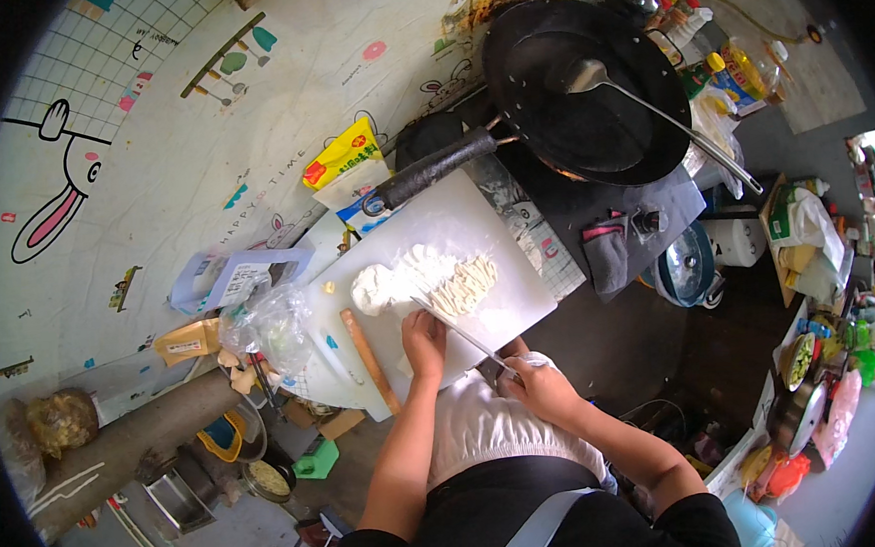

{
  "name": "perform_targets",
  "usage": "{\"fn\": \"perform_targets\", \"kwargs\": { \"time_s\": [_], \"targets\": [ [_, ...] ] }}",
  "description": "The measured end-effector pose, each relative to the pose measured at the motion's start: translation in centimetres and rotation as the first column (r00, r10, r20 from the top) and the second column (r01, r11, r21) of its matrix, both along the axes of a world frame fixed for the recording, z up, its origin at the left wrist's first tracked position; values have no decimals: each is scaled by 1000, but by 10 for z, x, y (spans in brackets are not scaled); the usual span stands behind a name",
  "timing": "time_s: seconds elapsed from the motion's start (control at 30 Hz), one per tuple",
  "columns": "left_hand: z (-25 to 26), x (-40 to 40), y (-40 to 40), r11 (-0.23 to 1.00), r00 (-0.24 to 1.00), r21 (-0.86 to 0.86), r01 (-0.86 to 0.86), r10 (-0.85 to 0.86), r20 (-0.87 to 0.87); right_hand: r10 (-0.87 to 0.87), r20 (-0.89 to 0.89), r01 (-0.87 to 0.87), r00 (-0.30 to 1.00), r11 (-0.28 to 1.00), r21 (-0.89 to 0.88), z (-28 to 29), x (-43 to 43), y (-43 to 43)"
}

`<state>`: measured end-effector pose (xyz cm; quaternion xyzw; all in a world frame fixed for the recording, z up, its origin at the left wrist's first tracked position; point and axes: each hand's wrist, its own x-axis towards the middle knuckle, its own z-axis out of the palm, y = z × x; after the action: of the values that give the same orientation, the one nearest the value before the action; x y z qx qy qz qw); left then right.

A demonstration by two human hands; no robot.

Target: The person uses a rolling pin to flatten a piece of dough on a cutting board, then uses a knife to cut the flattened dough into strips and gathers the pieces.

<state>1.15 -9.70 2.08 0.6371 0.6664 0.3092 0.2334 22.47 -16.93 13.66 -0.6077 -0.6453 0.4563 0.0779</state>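
Note:
My right hand (541,387) grips the handle of a long kitchen knife (471,339), whose blade reaches across a white cutting board (512,269). Cut strips of dough (464,285) lie just beyond the blade, beside white flour (422,263). A floured lump of dough (371,289) rests to the left of the flour. My left hand (424,342) is on the near part of the board by the blade's tip, fingers bent down; what is under them is hidden. A wooden rolling pin (370,360) lies left of that hand.
A black wok (592,98) with a metal spatula (649,106) sits on the stove, its handle (435,170) reaching over the board's far corner. Seasoning bags (348,166), a plastic bin (235,278) and a clear plastic bag (268,321) stand near the wall. A dark cloth (606,259) lies right.

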Motion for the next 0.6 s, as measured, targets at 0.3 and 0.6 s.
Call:
{"fn": "perform_targets", "kwargs": {
  "time_s": [0.3, 0.6],
  "targets": [
    [-4, -2, -1, 996, 999, 82, -39, 36, 33, -82, -90, 88, 993, 994, 62, -27, -28, 28],
    [-6, -4, -4, 999, 999, 42, -24, 22, 33, -47, -49, 44, 998, 998, -49, 14, -2, 1]
  ]
}}
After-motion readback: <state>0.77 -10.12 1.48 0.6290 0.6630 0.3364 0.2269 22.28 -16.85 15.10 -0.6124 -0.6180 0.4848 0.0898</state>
